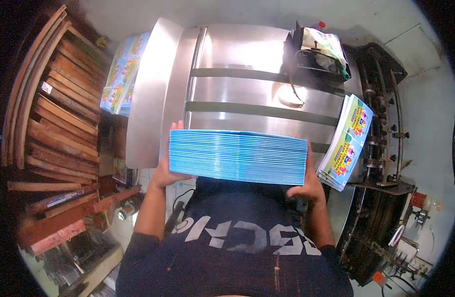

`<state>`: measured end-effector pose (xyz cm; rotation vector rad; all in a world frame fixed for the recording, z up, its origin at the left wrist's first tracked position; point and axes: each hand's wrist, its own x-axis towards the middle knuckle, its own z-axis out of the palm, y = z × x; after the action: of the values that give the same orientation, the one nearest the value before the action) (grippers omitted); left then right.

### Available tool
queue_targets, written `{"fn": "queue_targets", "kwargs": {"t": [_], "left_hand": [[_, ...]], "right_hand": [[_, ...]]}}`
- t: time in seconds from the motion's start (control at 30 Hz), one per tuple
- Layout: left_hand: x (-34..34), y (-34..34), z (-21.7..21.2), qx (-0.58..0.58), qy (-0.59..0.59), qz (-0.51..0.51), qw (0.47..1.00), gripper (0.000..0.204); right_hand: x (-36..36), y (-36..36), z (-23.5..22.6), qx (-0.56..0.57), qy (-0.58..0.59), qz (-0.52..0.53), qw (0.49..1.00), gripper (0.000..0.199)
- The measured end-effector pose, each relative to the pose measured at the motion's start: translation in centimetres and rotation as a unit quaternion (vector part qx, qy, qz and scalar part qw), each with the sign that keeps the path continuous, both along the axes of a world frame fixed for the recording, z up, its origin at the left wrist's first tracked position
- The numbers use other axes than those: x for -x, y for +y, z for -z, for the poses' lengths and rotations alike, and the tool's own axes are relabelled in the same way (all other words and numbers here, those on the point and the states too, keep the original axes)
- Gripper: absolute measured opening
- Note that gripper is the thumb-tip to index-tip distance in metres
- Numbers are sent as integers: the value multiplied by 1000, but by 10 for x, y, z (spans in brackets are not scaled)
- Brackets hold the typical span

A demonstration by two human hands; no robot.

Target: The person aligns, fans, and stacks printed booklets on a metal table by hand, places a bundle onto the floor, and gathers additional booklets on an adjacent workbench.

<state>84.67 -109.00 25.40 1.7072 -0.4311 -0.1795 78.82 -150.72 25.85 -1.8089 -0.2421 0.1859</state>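
A thick stack of blue-edged booklets (pixel 237 157) is held up in front of my body, its layered edges facing up toward the view. My left hand (pixel 164 171) presses against its left end, fingertips showing past the far side and the palm below. At the other end my right hand (pixel 309 183) grips the stack, with the thumb near its close lower corner and the remaining fingers partly hidden behind it. Beyond the stack lies a metal machine table (pixel 242 91) crossed by dark green belts (pixel 237 73). Several printed colourful booklet sheets (pixel 347 143) rest at the table's right side.
A black device with a plastic bag (pixel 321 52) sits at the table's far right. Machine rollers (pixel 381 119) stand beyond the sheets. An upright metal plate (pixel 153 94) borders the table's left, with more printed sheets (pixel 121 79) behind it. Wooden boards (pixel 64 114) fill a rack at left.
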Motion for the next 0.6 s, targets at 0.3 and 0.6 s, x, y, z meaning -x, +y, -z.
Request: {"fn": "queue_targets", "kwargs": {"t": [0.3,0.6], "left_hand": [[9,-2,-2,60,61,-40,996,134],[11,0,-4,57,46,-37,997,117]], "right_hand": [[-44,-19,-35,-80,130,4,988,125],[-104,34,-115,383,-188,-137,894,92]]}}
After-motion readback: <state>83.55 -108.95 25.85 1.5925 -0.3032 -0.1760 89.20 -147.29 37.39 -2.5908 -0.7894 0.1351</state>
